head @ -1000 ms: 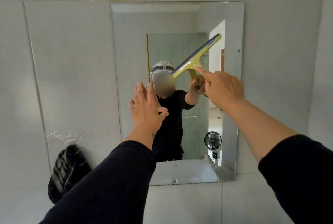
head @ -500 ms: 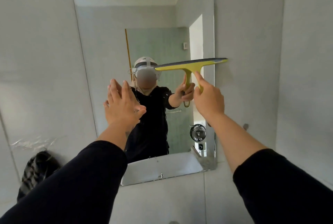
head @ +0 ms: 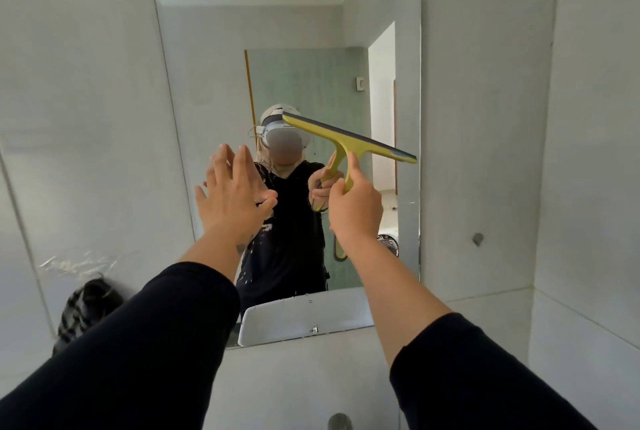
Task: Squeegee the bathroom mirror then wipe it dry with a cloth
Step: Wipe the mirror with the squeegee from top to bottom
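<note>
A rectangular mirror [head: 214, 59] hangs on the white tiled wall straight ahead. My right hand [head: 355, 211] grips the handle of a yellow squeegee [head: 346, 140], whose blade is against the glass in the mirror's right half, tilted down to the right. My left hand [head: 232, 196] is flat and open, fingers up, at the mirror's left-centre with nothing in it. Water droplets speckle the lower glass. A dark striped cloth [head: 85, 308] hangs on the wall at the lower left, beside the mirror.
A side wall [head: 595, 152] closes the corner on the right. A small metal hook [head: 478, 239] sticks out of the wall right of the mirror. The top of a tap [head: 339, 422] shows at the bottom edge.
The squeegee blade has rotated from tilted up on the right, through level, to tilted down on the right, and shifted slightly lower. My left hand stays flat by the glass.
</note>
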Demonstrator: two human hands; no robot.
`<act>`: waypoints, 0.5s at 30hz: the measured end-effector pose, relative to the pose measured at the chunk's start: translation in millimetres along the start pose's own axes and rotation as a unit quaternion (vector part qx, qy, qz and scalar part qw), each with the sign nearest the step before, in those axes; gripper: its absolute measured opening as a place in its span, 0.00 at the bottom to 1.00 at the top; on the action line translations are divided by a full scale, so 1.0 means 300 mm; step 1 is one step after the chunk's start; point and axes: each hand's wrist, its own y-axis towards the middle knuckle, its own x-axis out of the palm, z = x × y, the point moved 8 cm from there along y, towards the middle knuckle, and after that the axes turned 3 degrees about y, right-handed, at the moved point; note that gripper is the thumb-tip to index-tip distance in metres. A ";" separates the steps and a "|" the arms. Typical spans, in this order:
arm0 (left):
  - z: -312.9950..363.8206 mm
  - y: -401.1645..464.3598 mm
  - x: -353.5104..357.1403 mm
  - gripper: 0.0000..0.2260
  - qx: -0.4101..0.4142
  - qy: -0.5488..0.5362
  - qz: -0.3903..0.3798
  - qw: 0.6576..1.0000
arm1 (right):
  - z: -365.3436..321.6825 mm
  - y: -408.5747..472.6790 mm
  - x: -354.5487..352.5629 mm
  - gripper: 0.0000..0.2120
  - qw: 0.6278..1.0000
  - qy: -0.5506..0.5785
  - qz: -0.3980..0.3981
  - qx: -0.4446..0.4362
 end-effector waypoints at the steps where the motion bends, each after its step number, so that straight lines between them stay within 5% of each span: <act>1: -0.011 0.000 -0.009 0.39 -0.002 0.000 0.007 1.000 | -0.008 -0.016 0.021 0.24 1.000 -0.001 -0.003 -0.004; 8: -0.123 -0.028 -0.078 0.38 -0.025 0.026 0.012 0.999 | -0.061 -0.130 0.184 0.27 0.999 0.042 -0.018 -0.007; 15: -0.250 -0.070 -0.110 0.35 -0.062 0.032 -0.006 0.998 | -0.131 -0.219 0.293 0.25 0.990 -0.055 -0.097 -0.087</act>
